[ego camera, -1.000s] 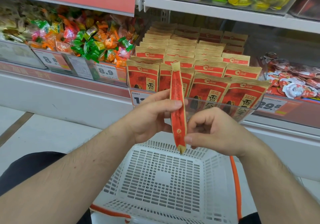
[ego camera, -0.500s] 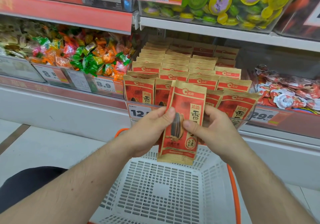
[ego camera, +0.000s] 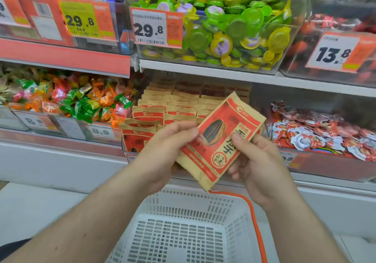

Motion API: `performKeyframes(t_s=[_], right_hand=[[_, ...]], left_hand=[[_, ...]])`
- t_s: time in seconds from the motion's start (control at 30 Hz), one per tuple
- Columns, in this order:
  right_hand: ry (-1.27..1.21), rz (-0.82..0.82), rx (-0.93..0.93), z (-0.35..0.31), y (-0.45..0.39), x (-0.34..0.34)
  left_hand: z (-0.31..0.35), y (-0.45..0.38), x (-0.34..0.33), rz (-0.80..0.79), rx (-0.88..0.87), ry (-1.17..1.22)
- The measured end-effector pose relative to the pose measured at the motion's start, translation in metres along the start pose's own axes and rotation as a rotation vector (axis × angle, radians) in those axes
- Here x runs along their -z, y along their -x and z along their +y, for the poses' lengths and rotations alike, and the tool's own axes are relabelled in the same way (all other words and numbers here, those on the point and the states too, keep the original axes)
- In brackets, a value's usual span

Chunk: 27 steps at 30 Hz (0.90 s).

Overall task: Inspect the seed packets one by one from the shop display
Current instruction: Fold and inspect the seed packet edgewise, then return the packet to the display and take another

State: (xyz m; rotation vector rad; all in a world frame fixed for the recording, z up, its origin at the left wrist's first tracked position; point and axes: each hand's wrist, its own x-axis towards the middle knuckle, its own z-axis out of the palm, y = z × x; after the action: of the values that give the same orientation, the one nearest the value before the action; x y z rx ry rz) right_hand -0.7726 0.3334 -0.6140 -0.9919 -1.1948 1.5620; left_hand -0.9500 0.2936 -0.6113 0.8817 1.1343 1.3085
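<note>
The way to the stacked seed packets [ego camera: 162, 112] on the lower shelf was partly blocked by the held packet [ego camera: 220, 138], which was tilted across the bay and pinched by the left hand [ego camera: 162, 157] and right hand [ego camera: 258, 167]. Overhead room was limited by the white shelf edge [ego camera: 223, 73] under the jelly-cup bin [ego camera: 234, 28]. The bay was flanked by wrapped candies [ego camera: 81, 102] on one side and red-and-white snacks [ego camera: 321, 134] on the other. Below the hands, open room was left above the white basket [ego camera: 183, 236].
</note>
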Motion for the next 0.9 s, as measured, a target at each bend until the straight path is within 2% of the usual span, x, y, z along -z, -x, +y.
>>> performKeyframes(t_s=[0.1, 0.33, 0.4, 0.5, 0.57, 0.67, 0.77, 0.9], right_hand=[[-0.099, 0.066, -0.03, -0.014, -0.006, 0.009], [-0.157, 0.138, -0.065, -0.037, -0.022, 0.023], [-0.147, 0.161, -0.03, -0.04, -0.025, 0.026], [-0.131, 0.243, 0.074, -0.042, -0.028, 0.034], [-0.133, 0.292, 0.12, -0.043, -0.03, 0.039], [-0.163, 0.326, 0.125, -0.043, -0.034, 0.042], [-0.195, 0.343, 0.105, -0.045, -0.038, 0.042], [-0.208, 0.341, 0.092, -0.048, -0.041, 0.043]], left_hand=[[0.014, -0.012, -0.014, 0.007, -0.002, 0.103], [0.03, -0.05, -0.038, 0.023, 0.004, -0.087], [0.036, -0.064, -0.035, 0.098, -0.081, -0.324], [0.048, -0.087, -0.026, 0.249, -0.304, -0.749], [0.053, -0.104, -0.024, 0.236, -0.338, -1.074], [0.051, -0.136, -0.024, 0.08, -0.298, -1.557], [0.044, -0.163, -0.032, -0.106, -0.235, -1.736], [0.044, -0.177, -0.041, -0.186, -0.094, -1.745]])
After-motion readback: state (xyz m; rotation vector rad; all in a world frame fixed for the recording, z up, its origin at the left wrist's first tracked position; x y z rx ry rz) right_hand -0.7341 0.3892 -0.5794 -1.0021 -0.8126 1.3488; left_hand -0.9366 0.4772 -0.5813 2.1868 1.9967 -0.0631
